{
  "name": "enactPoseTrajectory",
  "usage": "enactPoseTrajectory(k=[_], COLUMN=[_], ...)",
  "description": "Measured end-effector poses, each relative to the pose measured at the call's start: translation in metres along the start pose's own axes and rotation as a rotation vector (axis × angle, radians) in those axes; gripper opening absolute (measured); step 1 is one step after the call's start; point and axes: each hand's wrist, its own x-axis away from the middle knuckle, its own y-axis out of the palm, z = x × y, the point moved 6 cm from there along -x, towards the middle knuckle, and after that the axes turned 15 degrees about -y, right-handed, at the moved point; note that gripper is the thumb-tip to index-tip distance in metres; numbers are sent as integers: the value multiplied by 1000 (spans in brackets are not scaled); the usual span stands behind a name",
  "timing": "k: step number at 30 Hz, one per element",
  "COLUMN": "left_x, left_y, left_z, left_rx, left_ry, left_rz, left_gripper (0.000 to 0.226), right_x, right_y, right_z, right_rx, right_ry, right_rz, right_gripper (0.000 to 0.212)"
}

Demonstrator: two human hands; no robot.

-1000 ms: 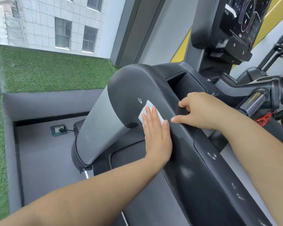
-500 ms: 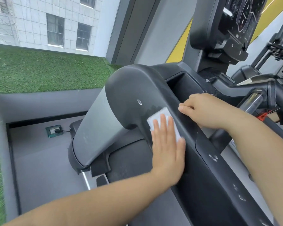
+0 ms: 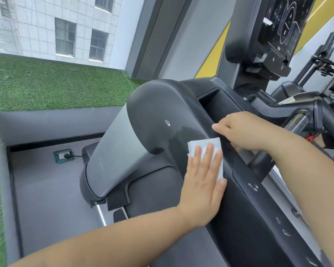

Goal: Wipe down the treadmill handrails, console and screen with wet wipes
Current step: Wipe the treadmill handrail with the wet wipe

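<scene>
The left hand (image 3: pixel 202 182) lay flat, fingers straight, pressing the wet wipe (image 3: pixel 202 145) against the handrail (image 3: pixel 249 209), while the right hand (image 3: pixel 247 132) curled over its top edge just beside. Held only by palm pressure, the wipe could bunch or slip off. The contents of the recessed tray (image 3: pixel 218 106) could not be told.

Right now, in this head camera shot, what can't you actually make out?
Head view only:
- The wet wipe: mostly covered by the left hand pressing it on the handrail.
- The right hand: fingertips hidden behind the handrail's far edge, grip unclear.
- The screen: cut off by the top edge, markings too small to read.
</scene>
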Motion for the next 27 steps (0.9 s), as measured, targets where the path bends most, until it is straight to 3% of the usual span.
enactPoseTrajectory(k=[3,5,6,10,12,15,17,19,24,26,27], left_x=[-31,-46,-46,-3,1,-35,-54,-54,-21,-42,-60], left_y=[-10,-15,-15,-2,0,-11,-17,-18,-14,-15,-19], left_z=[-23,-33,-32,-10,-19,-39,-50,-44,-21,-42,-56], left_rx=[32,104,112,22,13,97,287,420,261,248,280], left_ry=[-173,-367,-382,-14,31,-238,-513,-641,-391,-396,-481], left_rz=[7,-33,-45,-16,-2,-22,-46,-32,-49,13,44], left_gripper=[59,61,60,54,53,55,53,55,54,57,60], right_x=[-7,-18,-25,-54,-64,-71,-72,-74,-76,-75,-75], right_y=[-6,-10,-12,-12,-8,-5,-5,-6,-7,-5,-5], right_z=[6,4,1,-7,-4,-2,-3,-3,-2,-1,-1], right_rx=[-92,-25,29,53,23,29,49,39,48,56,58], right_ry=[60,47,32,4,21,17,-11,-15,-28,-32,-34], right_rz=[0,12,31,131,127,90,72,56,60,55,53], right_gripper=[37,26,24,58,62,49,36,34,42,39,38])
